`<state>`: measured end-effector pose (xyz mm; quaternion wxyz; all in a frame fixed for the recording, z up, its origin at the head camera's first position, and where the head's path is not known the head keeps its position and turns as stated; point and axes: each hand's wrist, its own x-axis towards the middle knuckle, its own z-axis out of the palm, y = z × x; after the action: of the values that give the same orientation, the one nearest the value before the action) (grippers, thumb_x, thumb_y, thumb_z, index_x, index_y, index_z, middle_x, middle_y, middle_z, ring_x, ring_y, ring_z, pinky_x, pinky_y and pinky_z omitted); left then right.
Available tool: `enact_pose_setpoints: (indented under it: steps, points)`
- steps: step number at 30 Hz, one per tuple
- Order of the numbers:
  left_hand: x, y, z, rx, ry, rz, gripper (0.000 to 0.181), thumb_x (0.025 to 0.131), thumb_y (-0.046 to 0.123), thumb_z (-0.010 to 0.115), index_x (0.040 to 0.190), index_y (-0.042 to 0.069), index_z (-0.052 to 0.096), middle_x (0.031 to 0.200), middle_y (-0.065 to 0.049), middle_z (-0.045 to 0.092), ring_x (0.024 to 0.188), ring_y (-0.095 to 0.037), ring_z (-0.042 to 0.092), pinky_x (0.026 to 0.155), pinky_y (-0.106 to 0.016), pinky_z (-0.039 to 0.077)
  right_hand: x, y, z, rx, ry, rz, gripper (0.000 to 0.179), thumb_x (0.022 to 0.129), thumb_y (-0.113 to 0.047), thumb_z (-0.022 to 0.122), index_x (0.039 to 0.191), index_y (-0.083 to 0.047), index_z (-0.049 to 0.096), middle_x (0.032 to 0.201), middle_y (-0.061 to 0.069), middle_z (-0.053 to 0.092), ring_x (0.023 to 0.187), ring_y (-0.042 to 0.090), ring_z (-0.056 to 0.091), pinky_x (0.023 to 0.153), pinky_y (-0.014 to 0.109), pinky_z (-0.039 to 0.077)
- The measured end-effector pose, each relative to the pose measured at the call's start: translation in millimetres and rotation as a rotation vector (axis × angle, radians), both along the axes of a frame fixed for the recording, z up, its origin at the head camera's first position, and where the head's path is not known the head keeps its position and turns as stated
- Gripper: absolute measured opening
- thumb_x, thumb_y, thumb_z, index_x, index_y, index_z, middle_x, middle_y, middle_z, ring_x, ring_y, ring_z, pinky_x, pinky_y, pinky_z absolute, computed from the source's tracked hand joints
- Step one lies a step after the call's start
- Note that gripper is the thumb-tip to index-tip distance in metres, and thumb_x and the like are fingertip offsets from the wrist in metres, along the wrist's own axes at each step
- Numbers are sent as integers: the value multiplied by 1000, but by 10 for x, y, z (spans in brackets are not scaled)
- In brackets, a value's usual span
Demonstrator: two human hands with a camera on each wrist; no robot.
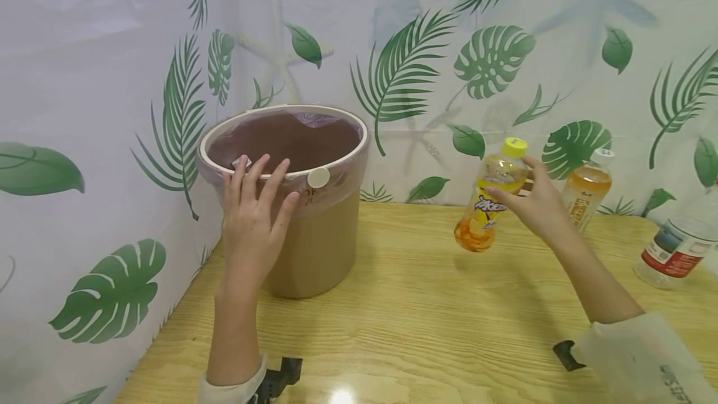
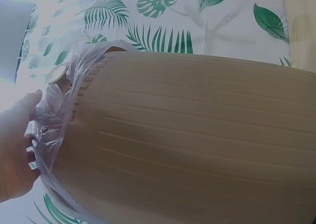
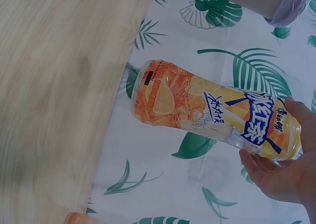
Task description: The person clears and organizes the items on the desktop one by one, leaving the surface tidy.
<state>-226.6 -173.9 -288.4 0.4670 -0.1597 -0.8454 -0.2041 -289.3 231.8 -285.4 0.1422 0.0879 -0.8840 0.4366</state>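
A brown trash bin (image 1: 314,248) with a cream rim and a clear plastic liner (image 2: 52,115) stands at the left of the table. My left hand (image 1: 252,223) rests on its near rim, fingers spread and fairly straight, fingertips over the opening. My right hand (image 1: 535,201) grips the upper part of an iced tea bottle (image 1: 490,198) with a yellow cap. Tilted, it hangs above the table, its base pointing down and left. In the right wrist view, the bottle's orange and yellow label (image 3: 217,110) shows, with thumb and fingers around it.
Behind the right hand stands a white-capped bottle (image 1: 586,189) of amber drink. Farther right is a clear bottle (image 1: 675,245) with a red label. The wooden table (image 1: 415,310) meets a leaf-patterned sheet (image 1: 404,80) at the back and left.
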Motion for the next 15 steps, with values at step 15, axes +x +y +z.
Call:
enact_pose_setpoints:
  steps: [15]
  points:
    - [10,6,9,2,7,-4,53,97,50,32,131,14,50,137,-13,39,136,-27,15,110,-43,2,92,-212,194,-25,11,34,93,84,-40,64,146,-6,3,138,26,30,119,46,37,86,54,44]
